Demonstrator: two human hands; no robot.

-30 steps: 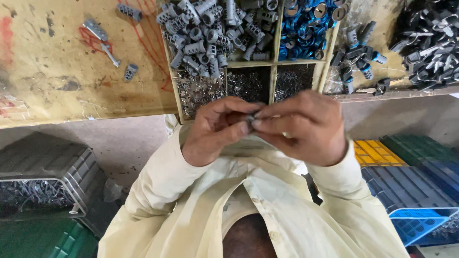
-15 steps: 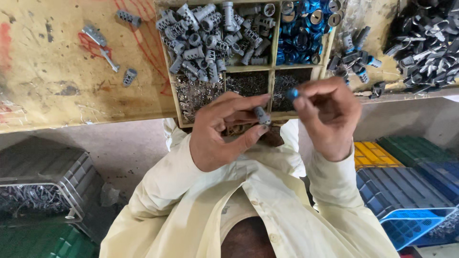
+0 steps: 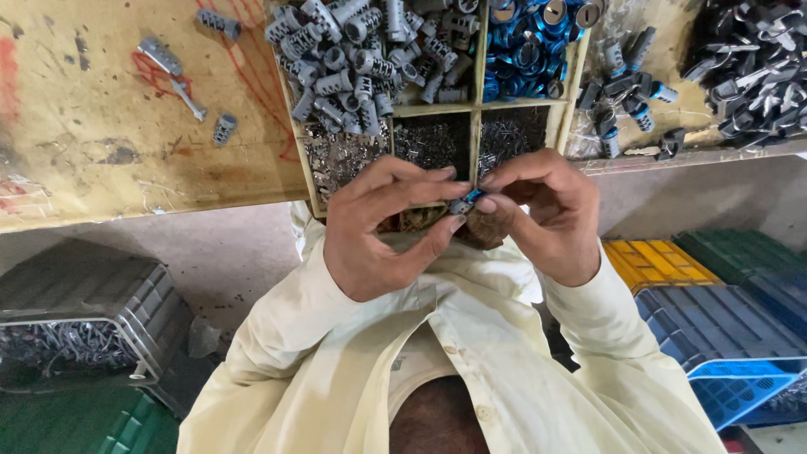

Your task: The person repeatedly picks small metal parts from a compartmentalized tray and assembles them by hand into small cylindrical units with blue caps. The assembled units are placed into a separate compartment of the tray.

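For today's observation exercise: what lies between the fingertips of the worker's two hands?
In the head view, a small grey part with a blue ring is pinched between the left hand and the right hand.

A: Top centre: wooden divided tray (image 3: 476, 108). Its upper-left cell is heaped with grey ribbed sleeves (image 3: 361, 50); its upper-right cell holds blue rings (image 3: 530, 46).

B: Lower cells?

A: Small bright metal bits (image 3: 424, 143), too fine to tell apart.

B: Upper left?

A: Scuffed yellow bench (image 3: 101, 160), red marks on it. Three loose grey parts (image 3: 172, 67) lie well apart from the tray.

B: Right side?

A: Dark grey pile (image 3: 748, 76), upper right. Below it, yellow (image 3: 651, 261), green (image 3: 740, 252) and blue crates (image 3: 723, 324). Lower left: grey crate (image 3: 84, 324) of metal pieces.
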